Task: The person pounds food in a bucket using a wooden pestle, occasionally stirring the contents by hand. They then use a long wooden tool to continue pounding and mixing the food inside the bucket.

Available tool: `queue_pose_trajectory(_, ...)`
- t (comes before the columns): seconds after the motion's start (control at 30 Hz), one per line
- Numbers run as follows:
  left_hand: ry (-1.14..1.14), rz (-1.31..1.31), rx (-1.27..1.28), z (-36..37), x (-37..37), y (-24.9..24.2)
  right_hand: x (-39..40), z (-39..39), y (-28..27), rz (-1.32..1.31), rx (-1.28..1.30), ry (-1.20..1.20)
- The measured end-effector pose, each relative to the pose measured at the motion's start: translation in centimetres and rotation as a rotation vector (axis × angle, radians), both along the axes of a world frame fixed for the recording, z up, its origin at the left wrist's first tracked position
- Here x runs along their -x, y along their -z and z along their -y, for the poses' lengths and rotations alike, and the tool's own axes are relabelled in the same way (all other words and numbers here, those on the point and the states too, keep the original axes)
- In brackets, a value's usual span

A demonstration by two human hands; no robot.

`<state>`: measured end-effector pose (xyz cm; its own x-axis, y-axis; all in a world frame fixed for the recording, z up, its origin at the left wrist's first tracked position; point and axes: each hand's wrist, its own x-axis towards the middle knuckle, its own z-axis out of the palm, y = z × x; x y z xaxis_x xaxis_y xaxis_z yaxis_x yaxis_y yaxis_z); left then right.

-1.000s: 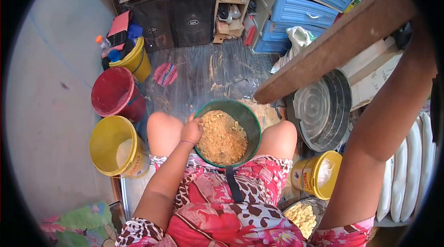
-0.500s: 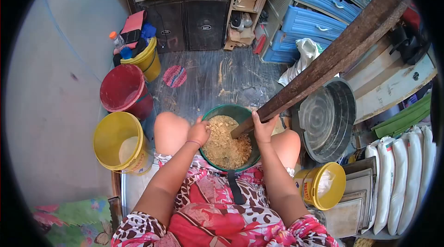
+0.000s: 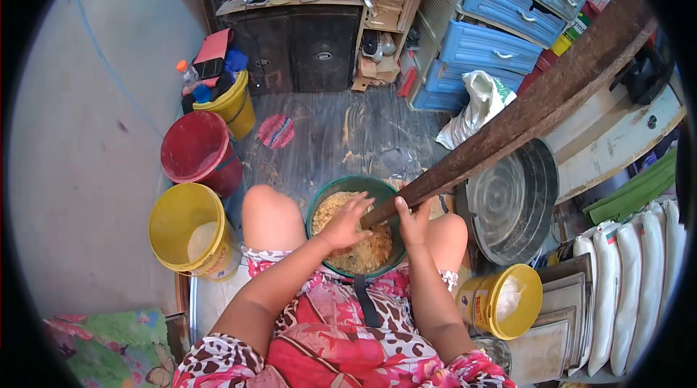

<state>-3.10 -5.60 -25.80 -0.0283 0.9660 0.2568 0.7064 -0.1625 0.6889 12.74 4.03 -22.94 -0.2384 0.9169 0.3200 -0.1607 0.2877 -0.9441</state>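
Between the person's knees is a green tub (image 3: 398, 254) holding a crumbly yellow-brown material (image 3: 370, 251). A long dark wooden beam (image 3: 508, 119) slants down from the upper right, its lower end in the tub. My left hand (image 3: 347, 225) is over the material, fingers spread and reaching toward the beam's lower end; whether the fingertips touch it is unclear. My right hand (image 3: 413, 222) is at the tub's right side, thumb up against the beam and fingers partly hidden beneath it.
Left of the knees stand a yellow bucket (image 3: 161, 232), a red bucket (image 3: 174, 145) and another yellow bucket (image 3: 238, 106). On the right are a black basin (image 3: 472, 217), a small yellow bucket (image 3: 475, 301), metal trays (image 3: 541, 348) and white packs (image 3: 626, 293).
My left hand has left the tub's left rim and moved right, over the material, its fingers opening out. My right hand stays by the beam. The camera view has shifted slightly.
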Motion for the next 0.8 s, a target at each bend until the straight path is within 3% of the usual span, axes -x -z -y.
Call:
queue_pose_trajectory(0.07, 0.042, 0.085, -0.031, -2.3, -2.2, -1.7, -0.6, 0.2, -0.6, 0.007, 0.019, -0.002)
queue_pose_trajectory(0.13, 0.094, 0.41, -0.162, -4.5, -3.6, -2.8, -1.8, 0.2, -1.7, 0.22, -0.066, -0.049)
queue_pose_trajectory(0.17, 0.1, 0.411, -0.164, -5.5, -3.9, -3.3, -2.3, 0.4, -2.5, 0.258, -0.115, -0.017)
queue_pose_trajectory(0.23, 0.201, 0.597, 0.023, -7.1, -4.1, -3.7, -3.0, 0.7, -3.5, 0.242, -0.197, 0.009)
queue_pose_trajectory(0.37, 0.227, 0.674, 0.074, -7.4, -5.2, -4.1, -3.7, 2.0, -5.5, 0.091, -0.298, 0.08)
queue_pose_trajectory(0.5, 0.182, 0.617, 0.066, -6.3, -7.3, -2.5, -3.4, 3.5, -9.4, -0.181, -0.283, 0.065)
queue_pose_trajectory(0.53, 0.145, 0.592, 0.117, -5.2, -7.9, -3.5, -4.9, 3.1, -8.9, -0.011, -0.279, 0.097)
queue_pose_trajectory(0.6, 0.117, 0.489, -0.087, -4.1, -9.2, -2.3, -4.8, 4.5, -7.1, -0.243, -0.308, 0.173)
queue_pose_trajectory(0.67, 0.132, 0.414, -0.079, -3.2, -9.2, -4.2, -6.1, 5.1, -7.1, -0.256, -0.407, 0.08)
queue_pose_trajectory(0.73, 0.165, 0.34, -0.04, -1.6, -9.8, -7.2, -6.8, 7.3, -10.9, -0.194, -0.391, 0.056)
queue_pose_trajectory(0.8, 0.276, 0.301, 0.021, -0.7, -10.0, -11.3, -6.8, 9.6, -14.9, -0.245, -0.326, 0.235)
